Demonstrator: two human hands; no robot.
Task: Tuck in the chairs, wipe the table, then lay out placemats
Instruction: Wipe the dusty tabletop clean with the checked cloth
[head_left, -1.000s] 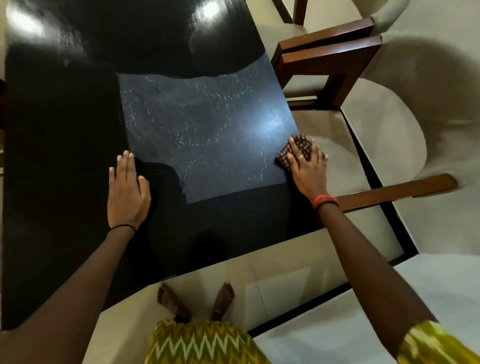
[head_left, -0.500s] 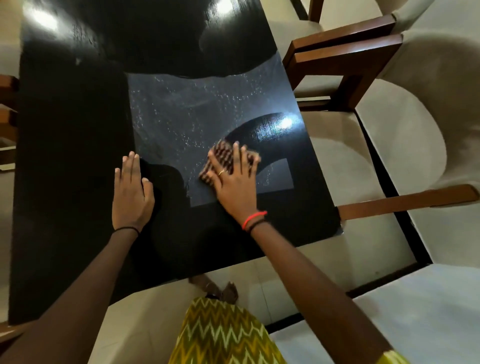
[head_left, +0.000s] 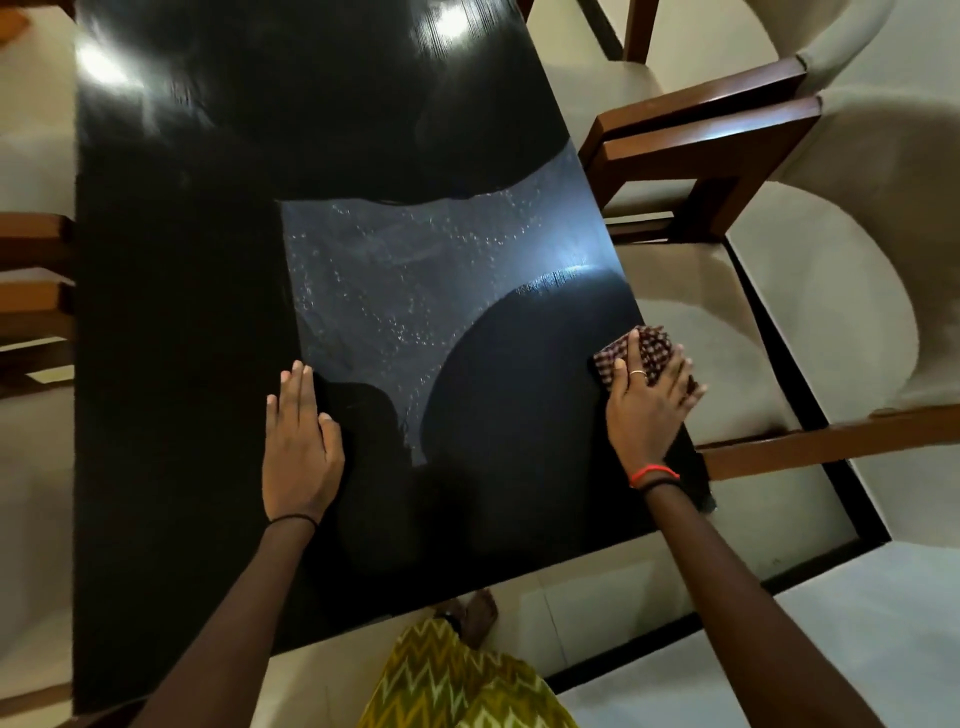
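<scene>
The glossy black table (head_left: 182, 364) fills the middle of the view. A dusty, speckled patch (head_left: 374, 291) shows in the reflected light, beside a dark wiped arc (head_left: 519, 374). My right hand (head_left: 647, 400) presses a brown checked cloth (head_left: 649, 345) flat at the table's right edge. My left hand (head_left: 301, 436) lies palm down on the table near the front, fingers together, holding nothing.
Two cream upholstered chairs with brown wooden arms stand along the right side, one (head_left: 779, 332) close by the cloth, another (head_left: 706, 130) farther back. Wooden chair arms (head_left: 31, 291) show at the left edge. My bare feet (head_left: 472, 613) stand on pale floor tiles below the front edge.
My right hand swept the cloth from the right edge to the table's middle and back to the right edge, leaving a dark wiped arc. The left hand stayed in place.
</scene>
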